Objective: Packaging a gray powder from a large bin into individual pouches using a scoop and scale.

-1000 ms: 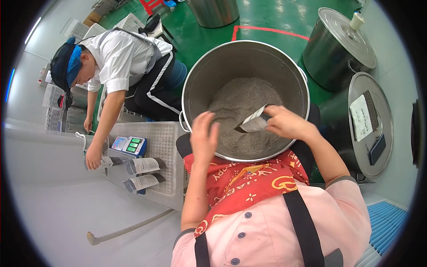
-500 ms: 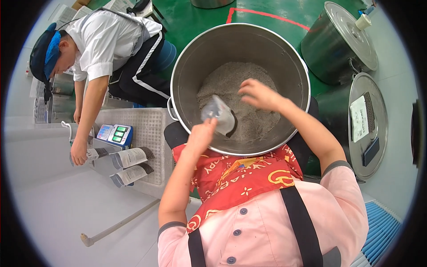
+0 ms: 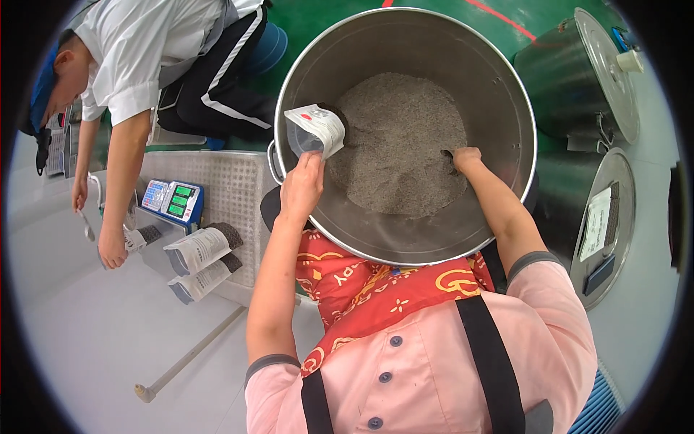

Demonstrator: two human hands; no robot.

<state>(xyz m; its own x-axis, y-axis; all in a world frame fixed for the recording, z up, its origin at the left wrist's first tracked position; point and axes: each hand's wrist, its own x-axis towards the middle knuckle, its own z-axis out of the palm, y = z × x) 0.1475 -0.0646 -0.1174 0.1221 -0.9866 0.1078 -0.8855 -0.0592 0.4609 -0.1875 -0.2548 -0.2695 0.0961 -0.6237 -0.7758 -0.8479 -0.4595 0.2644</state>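
My left hand [image 3: 302, 186] grips a whitish pouch [image 3: 318, 130] with a red dot on its printed face. The pouch is tilted at the left inner side of a large steel pot [image 3: 434, 43], and its far end looks dark. Grey-brown granular powder [image 3: 405, 137] covers the pot's bottom. At the powder's right edge, my right hand [image 3: 467, 159] is closed, with its fingertips down at a small dark hollow. Whatever those fingers hold, if anything, is hidden.
A co-worker at the left has one hand [image 3: 113, 247] on a pouch and a spoon [image 3: 88, 230] in the other. Beside them are a digital scale [image 3: 173, 201] and two filled pouches [image 3: 199, 249]. Lidded steel pots [image 3: 578, 79] stand at right; a phone [image 3: 600, 275] lies on one lid.
My left hand has moved left and up with the pouch, turning its printed face into view. My right hand has gone from above the powder to its right edge, and its fingers have closed.
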